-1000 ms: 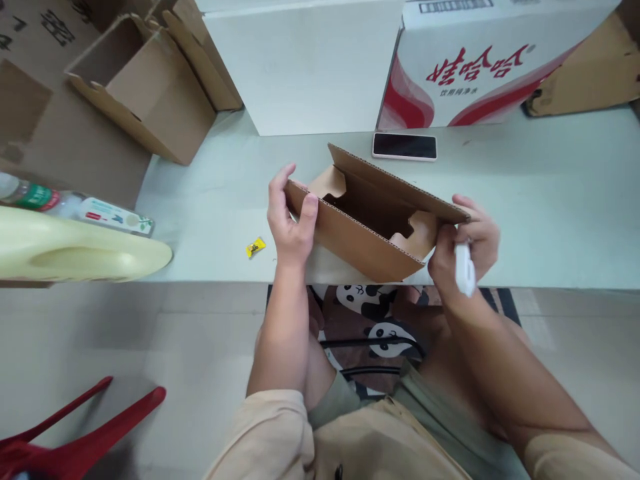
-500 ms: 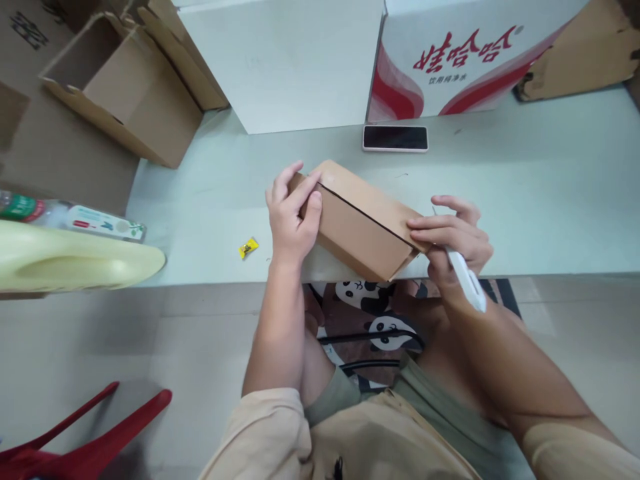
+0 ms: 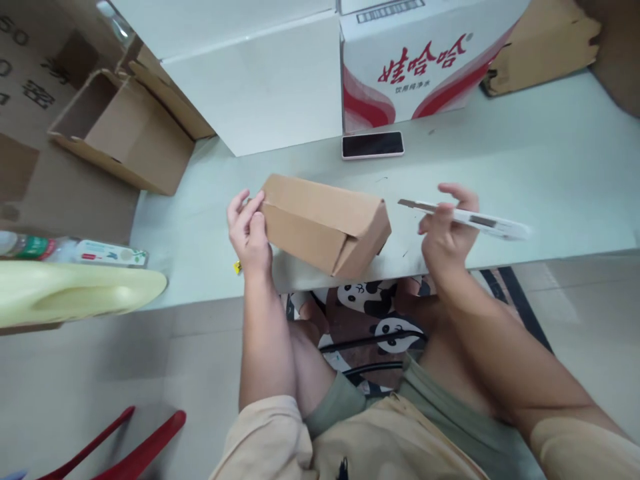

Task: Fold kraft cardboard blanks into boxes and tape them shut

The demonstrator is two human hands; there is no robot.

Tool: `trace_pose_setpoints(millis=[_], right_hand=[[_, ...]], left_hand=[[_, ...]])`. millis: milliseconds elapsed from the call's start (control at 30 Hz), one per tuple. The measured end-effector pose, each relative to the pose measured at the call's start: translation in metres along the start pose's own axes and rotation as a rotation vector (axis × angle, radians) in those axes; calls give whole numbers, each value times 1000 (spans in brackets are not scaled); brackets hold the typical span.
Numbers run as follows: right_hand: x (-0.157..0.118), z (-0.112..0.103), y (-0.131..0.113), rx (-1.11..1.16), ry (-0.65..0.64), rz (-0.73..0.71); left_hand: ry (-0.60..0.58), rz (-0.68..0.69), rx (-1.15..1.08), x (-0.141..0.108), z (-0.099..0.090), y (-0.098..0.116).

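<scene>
Half a second ago my right hand (image 3: 450, 230) was touching the oblong plain brown cardboard box (image 3: 315, 223); now it has come away, and the slim white utility knife (image 3: 493, 223) in it has turned so that its blade points left. My left hand (image 3: 253, 233) and the box have shifted left, bringing that hand just beside the small yellow wrapper (image 3: 237, 267). My left thumb and fingers grip the box's left end, while my right thumb and fingers pinch the knife, one finger raised. The blade tip stops short of the box's right end. I hold the box tilted near the front edge of the pale green table (image 3: 530, 167); whether it rests there I cannot tell. Beyond it lies a black-screened smartphone (image 3: 373, 145).
</scene>
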State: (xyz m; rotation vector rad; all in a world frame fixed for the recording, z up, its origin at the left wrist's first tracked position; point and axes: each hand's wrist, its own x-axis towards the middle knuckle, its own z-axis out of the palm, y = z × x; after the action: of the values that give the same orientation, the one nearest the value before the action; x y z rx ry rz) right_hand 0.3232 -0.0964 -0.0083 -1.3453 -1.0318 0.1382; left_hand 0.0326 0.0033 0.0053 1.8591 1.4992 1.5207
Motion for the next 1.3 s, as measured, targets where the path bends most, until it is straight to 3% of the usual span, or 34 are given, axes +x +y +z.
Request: trace_pose_setpoints(millis=[133, 233, 300, 433, 533, 633, 733, 867, 1000, 1133, 1300], right_hand=[[-4, 7, 2, 51, -253, 130], [-13, 15, 4, 70, -479, 119], [-21, 21, 5, 134, -565, 85], [-30, 30, 5, 312, -465, 26], [-29, 32, 3, 433, -375, 6], [-23, 30, -1, 451, -351, -13], [-17, 26, -6, 408, -320, -32], [-10, 18, -8, 368, -318, -11], [-5, 13, -5, 441, -383, 20], [-1, 10, -4, 463, -398, 110], [8, 5, -3, 465, -417, 235]], left_hand=[[90, -109, -66, 4, -4, -6], [122, -162, -103, 6, -5, -7], [118, -214, -128, 6, -5, -8], [6, -456, -309, 3, -2, -7], [-232, -622, -480, -2, 4, 1], [-479, -692, -569, -10, 12, 13], [-608, -753, -553, -18, 20, 21], [-710, -923, -476, -29, 30, 25], [-663, -1064, -491, -37, 42, 33], [-663, -1096, -483, -44, 50, 39], [-785, -1055, -597, -55, 51, 43]])
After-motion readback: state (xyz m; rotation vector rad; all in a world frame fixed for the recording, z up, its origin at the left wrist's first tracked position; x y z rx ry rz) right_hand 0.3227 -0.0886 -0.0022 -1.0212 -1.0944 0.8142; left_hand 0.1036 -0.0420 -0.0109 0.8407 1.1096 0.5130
